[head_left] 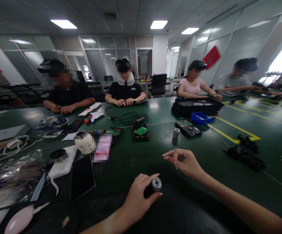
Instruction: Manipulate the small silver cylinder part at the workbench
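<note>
My left hand grips a small cylindrical motor between thumb and fingers, its silver end face with a dark centre turned up. To the right and a little farther away, my right hand hovers above the green table, thumb and a finger brought together in a pinch. Whatever may sit between those fingertips is too small to make out. A similar silver cylinder stands upright beyond my right hand, beside an opened hard drive with a circuit board.
A tablet, a patterned jar and a plastic bag lie to the left. Hard drives, a coiled cable, a blue tray and black parts are farther out. Several people sit opposite.
</note>
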`<control>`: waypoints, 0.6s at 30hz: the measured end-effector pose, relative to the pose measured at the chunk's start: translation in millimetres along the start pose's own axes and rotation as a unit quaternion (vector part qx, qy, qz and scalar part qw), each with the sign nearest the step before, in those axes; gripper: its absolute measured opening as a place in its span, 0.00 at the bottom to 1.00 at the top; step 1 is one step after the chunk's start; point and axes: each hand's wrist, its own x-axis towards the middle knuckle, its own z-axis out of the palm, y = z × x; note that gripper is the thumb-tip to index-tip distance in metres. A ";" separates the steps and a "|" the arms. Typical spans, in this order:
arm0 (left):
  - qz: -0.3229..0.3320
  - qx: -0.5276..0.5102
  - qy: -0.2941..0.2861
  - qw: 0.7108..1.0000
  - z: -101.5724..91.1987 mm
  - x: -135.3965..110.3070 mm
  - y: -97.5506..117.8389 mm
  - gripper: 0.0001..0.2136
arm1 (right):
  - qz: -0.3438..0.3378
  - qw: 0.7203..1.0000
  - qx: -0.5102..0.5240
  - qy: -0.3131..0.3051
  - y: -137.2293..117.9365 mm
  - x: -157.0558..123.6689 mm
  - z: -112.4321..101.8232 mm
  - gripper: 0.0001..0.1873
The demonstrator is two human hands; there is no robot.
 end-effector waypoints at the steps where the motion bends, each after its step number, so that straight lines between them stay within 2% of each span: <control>1: 0.000 -0.002 0.000 1.000 -0.6 -0.1 0.2 0.24 | 0.020 0.999 -0.029 0.012 11.5 4.9 -9.0 0.17; 5: -0.007 -0.007 -0.004 1.000 -2.4 0.0 1.3 0.23 | 0.071 0.995 -0.068 0.007 55.8 12.6 -33.4 0.16; 9: -0.013 -0.008 -0.011 1.000 -2.7 0.5 2.7 0.23 | 0.095 0.993 -0.071 -0.023 73.5 8.9 -40.6 0.14; 14: -0.016 -0.005 -0.015 1.000 -2.2 0.6 1.7 0.23 | 0.102 0.994 -0.043 -0.013 72.1 10.2 -40.7 0.17; 18: -0.012 -0.010 -0.011 1.000 0.2 -0.4 -2.6 0.23 | 0.084 0.996 -0.008 0.022 45.5 6.8 -21.6 0.22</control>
